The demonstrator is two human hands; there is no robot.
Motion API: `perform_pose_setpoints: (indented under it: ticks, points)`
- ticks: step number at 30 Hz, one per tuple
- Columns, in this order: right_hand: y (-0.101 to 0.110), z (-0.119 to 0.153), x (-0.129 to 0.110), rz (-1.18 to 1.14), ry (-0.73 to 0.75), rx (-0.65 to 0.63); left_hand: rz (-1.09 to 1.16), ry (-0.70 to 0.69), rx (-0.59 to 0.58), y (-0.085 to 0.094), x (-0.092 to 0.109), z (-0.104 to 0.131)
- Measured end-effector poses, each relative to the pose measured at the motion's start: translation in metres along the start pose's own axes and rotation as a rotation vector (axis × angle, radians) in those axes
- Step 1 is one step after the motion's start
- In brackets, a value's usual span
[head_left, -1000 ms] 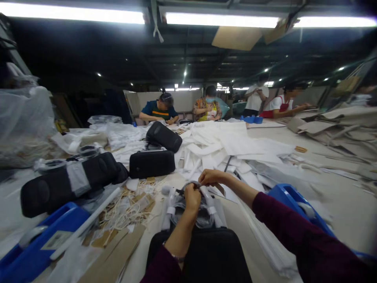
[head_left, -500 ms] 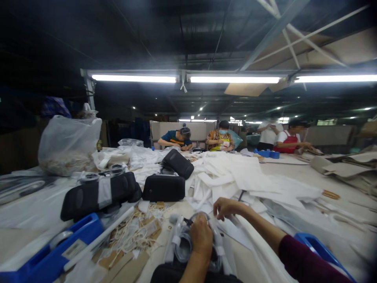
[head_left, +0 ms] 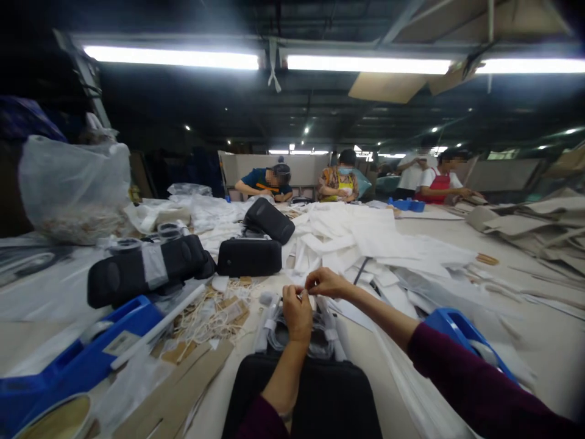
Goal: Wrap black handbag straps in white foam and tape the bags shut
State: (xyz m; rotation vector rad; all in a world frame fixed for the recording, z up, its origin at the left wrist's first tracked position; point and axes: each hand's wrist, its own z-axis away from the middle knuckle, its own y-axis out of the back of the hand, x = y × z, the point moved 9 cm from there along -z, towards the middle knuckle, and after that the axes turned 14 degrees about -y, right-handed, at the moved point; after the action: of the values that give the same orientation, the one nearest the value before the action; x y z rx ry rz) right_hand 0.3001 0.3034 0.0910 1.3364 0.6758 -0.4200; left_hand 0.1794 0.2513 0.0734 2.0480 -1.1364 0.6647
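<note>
Directly in front of me lies a black case (head_left: 338, 396). Beyond its far edge are coils of clear tubing or cable (head_left: 321, 341) between two white wrapped bars. Above these coils, my left hand (head_left: 298, 314) has its fingers pinched together. My right hand (head_left: 325, 283) reaches in from the right, its fingertips also pinched and meeting those of the left. Whatever sits between the fingertips is too small and hidden to name. Ahead, another black case (head_left: 249, 257) stands near a tilted one (head_left: 269, 221).
Blue tape dispensers (head_left: 132, 317) (head_left: 466, 335) flank me. Loose cords with tags (head_left: 210, 323) lie left, near black cases bound with a clear band (head_left: 146, 268). White foam sheets (head_left: 365, 228) pile up ahead. Several co-workers sit or stand across the table.
My view has tilted down, showing more of the near black case. My right hand, apart from the left and with looser fingers before, has come in to meet it at the fingertips.
</note>
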Motion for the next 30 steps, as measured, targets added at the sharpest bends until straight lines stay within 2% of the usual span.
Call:
perform_pose_setpoints:
  ticks: [5, 12, 18, 22, 25, 30]
  points:
    - [-0.002, 0.001, -0.012, -0.015, 0.067, 0.026, 0.092, -0.004, 0.084, 0.006, -0.004, 0.001]
    - [-0.005, 0.007, -0.005, -0.166, 0.071, 0.007, 0.170, 0.045, 0.013, -0.008, -0.019, 0.004]
    - [-0.009, 0.004, 0.008, -0.367, -0.005, -0.038, 0.173, 0.074, -0.080, -0.021, -0.022, 0.004]
    - [-0.008, -0.001, 0.014, -0.485, -0.065, -0.038, 0.169, 0.022, -0.081, -0.019, -0.011, 0.002]
    - [-0.006, -0.004, 0.021, -0.539, -0.126, -0.020, 0.281, -0.008, -0.076, -0.016, -0.005, 0.001]
    - [-0.007, -0.002, 0.035, -0.636, -0.240, -0.042, 0.524, 0.030, -0.052, -0.013, -0.005, -0.001]
